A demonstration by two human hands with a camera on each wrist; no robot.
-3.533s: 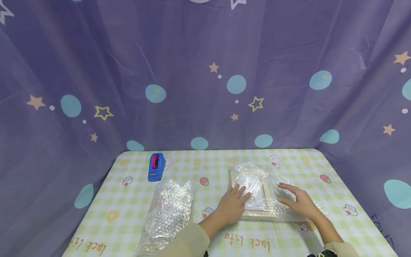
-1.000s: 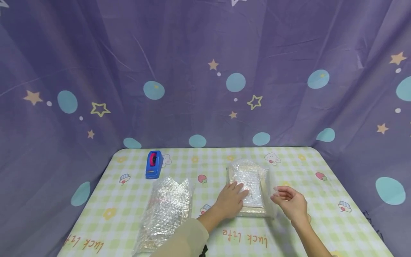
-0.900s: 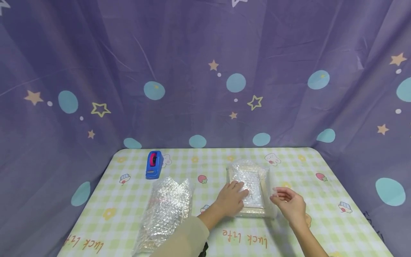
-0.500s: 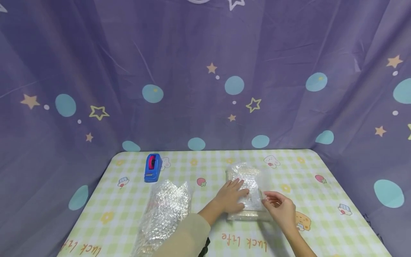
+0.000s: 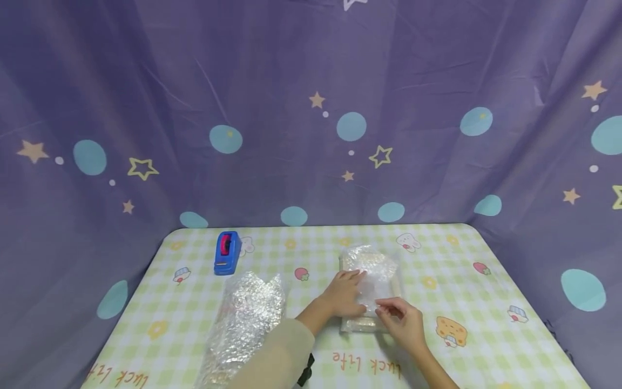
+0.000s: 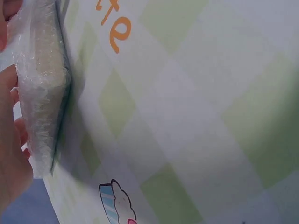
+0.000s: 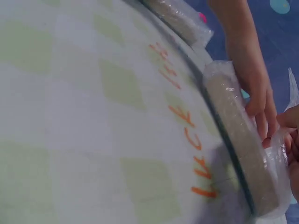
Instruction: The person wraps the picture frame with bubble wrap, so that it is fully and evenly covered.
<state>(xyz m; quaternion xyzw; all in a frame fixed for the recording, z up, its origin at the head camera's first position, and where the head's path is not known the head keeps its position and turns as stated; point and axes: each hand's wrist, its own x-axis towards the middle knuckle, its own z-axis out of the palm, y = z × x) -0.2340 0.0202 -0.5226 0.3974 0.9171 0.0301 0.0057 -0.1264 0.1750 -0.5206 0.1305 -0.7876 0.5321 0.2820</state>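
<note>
A light-coloured wooden frame lies on the table under clear bubble wrap, right of the middle in the head view. Flat on top of it, my left hand presses with fingers spread. My right hand pinches the loose flap of the wrap between thumb and fingertips, drawn over the frame's top. In the right wrist view the lifted plastic shows between the fingers, beside the frame's thick side. From the left wrist, the wrapped edge stands next to my fingers.
A second bubble-wrapped bundle lies to the left, partly behind my left sleeve. A blue tape dispenser with a pink hub stands at the back left. The table wears a green checked cloth; a purple curtain hangs behind.
The wrap lay spread out to the right of the frame. My right hand has taken hold of it and brought it leftward over the top. My left hand has stayed on the frame.
</note>
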